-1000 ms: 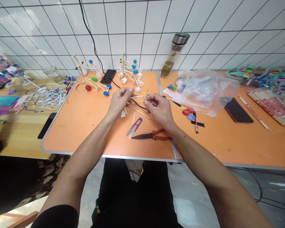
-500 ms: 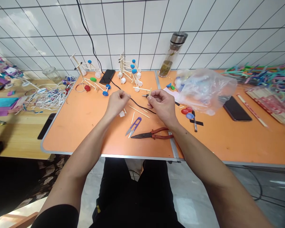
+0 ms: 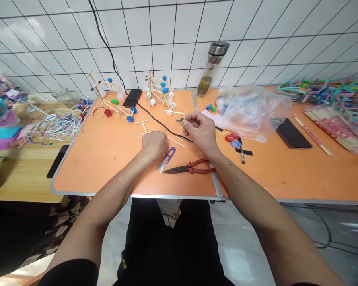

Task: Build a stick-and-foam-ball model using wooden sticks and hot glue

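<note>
My right hand (image 3: 198, 131) is raised over the orange table (image 3: 107, 159) and pinches a short wooden stick (image 3: 184, 115) upright between thumb and fingers. My left hand (image 3: 154, 144) rests low on the table, fingers curled under, just left of the purple thread snips (image 3: 167, 157); what it touches is hidden. A small T-shaped stick piece (image 3: 143, 125) lies beyond it. Loose thin sticks (image 3: 176, 142) lie between my hands. Red-handled long-nose pliers (image 3: 191, 169) lie near the front edge.
Stick-and-cap models (image 3: 159, 91) stand at the back, beside a black phone (image 3: 132, 97) with a cable. A glass bottle (image 3: 210, 71), a clear plastic bag (image 3: 252, 111), a second phone (image 3: 294, 134) and coloured strips (image 3: 331, 93) lie to the right. White strips (image 3: 58, 121) clutter the left table.
My hands have parted. The left hand dropped from the stick piece down to the table by the snips; the T-shaped piece now lies on the table. The right hand keeps its short stick.
</note>
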A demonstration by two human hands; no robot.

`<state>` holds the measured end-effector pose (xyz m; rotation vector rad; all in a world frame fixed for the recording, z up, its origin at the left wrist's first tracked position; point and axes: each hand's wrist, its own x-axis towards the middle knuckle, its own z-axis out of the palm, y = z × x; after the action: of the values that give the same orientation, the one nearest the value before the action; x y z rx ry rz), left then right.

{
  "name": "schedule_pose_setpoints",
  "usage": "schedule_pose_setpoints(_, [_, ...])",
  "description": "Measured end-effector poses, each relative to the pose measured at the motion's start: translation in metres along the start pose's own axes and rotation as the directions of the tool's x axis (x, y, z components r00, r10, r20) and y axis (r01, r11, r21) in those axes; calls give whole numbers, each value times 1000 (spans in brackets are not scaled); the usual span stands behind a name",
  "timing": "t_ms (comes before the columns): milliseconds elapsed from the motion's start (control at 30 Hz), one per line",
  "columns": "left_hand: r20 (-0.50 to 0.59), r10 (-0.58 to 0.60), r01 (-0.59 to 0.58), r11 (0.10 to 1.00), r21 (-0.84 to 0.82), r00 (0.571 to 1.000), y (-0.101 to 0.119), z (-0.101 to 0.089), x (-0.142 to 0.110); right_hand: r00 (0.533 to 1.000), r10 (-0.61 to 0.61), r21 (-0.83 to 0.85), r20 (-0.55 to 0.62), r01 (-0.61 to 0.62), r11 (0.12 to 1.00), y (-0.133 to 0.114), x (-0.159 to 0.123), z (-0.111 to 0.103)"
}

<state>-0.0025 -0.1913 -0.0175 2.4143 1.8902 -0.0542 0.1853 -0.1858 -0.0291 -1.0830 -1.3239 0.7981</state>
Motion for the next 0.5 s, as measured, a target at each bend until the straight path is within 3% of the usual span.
schedule_pose_setpoints(333, [-32, 36, -37, 999, -34, 999, -1, 6, 2, 1000, 0, 34, -5, 0, 999, 0, 0, 0])
schedule_pose_setpoints(433, [-169, -43, 6, 977, -215, 985, -11, -2, 6, 1000, -4, 47, -19, 5, 999, 0, 1, 0])
schedule_pose_setpoints(500, [-251, -123, -7, 887, -461, 960, -18, -7, 11, 1000, -2, 52, -24, 3, 999, -1, 0, 0])
